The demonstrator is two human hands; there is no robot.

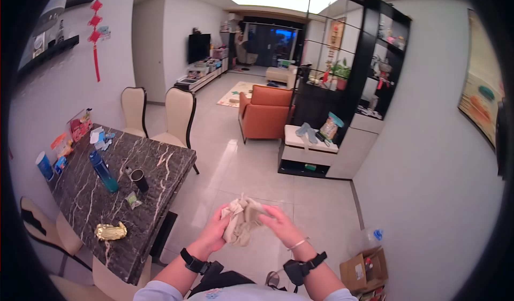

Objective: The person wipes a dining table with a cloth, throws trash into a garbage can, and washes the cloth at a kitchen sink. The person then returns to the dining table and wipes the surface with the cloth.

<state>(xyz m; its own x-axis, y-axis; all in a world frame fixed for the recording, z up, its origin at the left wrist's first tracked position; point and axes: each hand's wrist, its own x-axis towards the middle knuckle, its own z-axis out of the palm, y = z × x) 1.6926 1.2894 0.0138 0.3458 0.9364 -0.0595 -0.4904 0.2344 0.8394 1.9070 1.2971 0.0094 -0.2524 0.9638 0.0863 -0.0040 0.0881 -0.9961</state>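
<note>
Beige cloth (242,223), bunched

We see it held up over the floor (214,188), beside the dark table (144,221). Left hand (217,229) is closed on its left side; right hand (281,227) is at its right edge, grip unclear to us. Long axis hard to tell; lower folds hang down. Blue canister (44,165), orange packet (61,145): markings too small to read.

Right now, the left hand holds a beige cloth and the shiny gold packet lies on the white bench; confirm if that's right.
Wrong place: the shiny gold packet lies on the dark marbled table, as the head view shows. The left hand does hold a beige cloth.
</note>
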